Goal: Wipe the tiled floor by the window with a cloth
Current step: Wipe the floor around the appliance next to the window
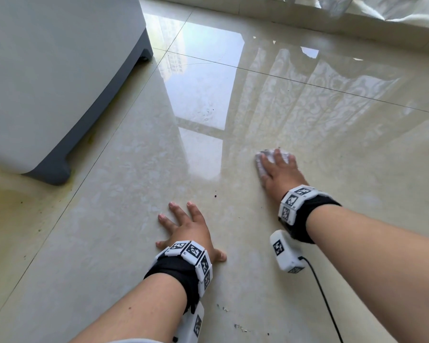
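Low in the frame, the left hand [188, 231] lies flat on the glossy cream tiled floor [114, 199], fingers spread and grasping nothing, a black wrist strap with white coded marker blocks [191, 258] around its wrist. Further up and right of centre, the right hand [280, 172] presses palm-down on the small crumpled white cloth [270, 157], fingers laid over it rather than clenched, the cloth touching the tile. Beyond, a grey appliance with a dark base [60, 78] fills the upper left, and white curtain fabric [382, 8] hangs along the top right edge.
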Demonstrator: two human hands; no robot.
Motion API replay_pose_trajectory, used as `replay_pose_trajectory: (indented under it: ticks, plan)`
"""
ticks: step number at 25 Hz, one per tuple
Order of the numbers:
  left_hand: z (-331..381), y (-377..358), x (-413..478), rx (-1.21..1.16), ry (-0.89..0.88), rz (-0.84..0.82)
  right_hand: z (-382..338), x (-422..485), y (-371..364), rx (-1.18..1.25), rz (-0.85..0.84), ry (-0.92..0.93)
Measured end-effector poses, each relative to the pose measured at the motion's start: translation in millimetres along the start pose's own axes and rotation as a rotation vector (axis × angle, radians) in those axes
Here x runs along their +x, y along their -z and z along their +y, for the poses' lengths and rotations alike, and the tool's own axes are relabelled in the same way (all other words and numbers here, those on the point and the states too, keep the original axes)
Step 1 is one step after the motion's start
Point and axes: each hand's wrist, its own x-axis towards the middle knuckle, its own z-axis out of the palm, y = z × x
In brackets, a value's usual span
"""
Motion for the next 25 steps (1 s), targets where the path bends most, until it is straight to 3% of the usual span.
replay_pose_trajectory:
  ticks: [3,8,18,22,25]
  plan:
    - [2.8,-4.0,-5.9,0.009,-0.011,0.004,35.6,-3.7,8.9,-0.051,0.013,-0.147]
    - [8.1,-7.3,-13.5,0.009,-0.025,-0.008,37.5,-5.3,13.3,0.128,-0.007,-0.279]
    - [8.0,-9.1,-10.6,-0.011,-0.049,-0.014,-86.7,-35.5,-22.5,0.053,-0.046,0.326]
    - [4.0,-10.2,-9.0,-0.014,-0.035,-0.021,-85.9,-40.7,-29.1,0.004,-0.063,0.367]
    - [3.8,-10.9,-9.3,0.007,-0.033,-0.004,-52.8,-30.2,-21.4,0.027,0.008,0.239]
